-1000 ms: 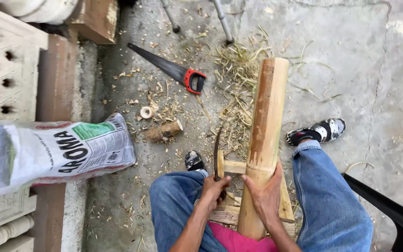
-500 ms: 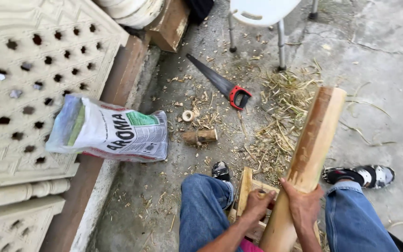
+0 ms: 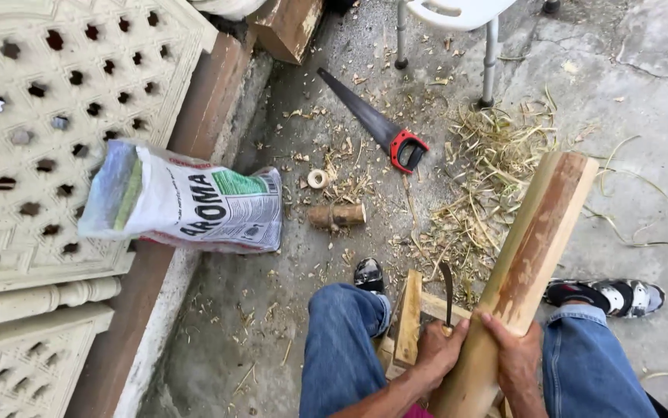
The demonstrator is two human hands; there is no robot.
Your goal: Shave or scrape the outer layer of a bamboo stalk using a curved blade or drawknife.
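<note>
Your right hand grips the thick bamboo pole, which leans between your knees. Your left hand is closed on the handle of a curved knife just beside it. Many shavings already lie on the ground; the pole has some peeled patches, but most skin remains

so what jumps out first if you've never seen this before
The thick bamboo pole slants up from the lower middle towards the right, held near its base by the right hand, while the left hand beside it grips a dark curved knife. Next comes the handsaw with its red handle on the concrete floor above, beside a heap of pale shavings. A printed sack lies on the ledge at the left.
</note>
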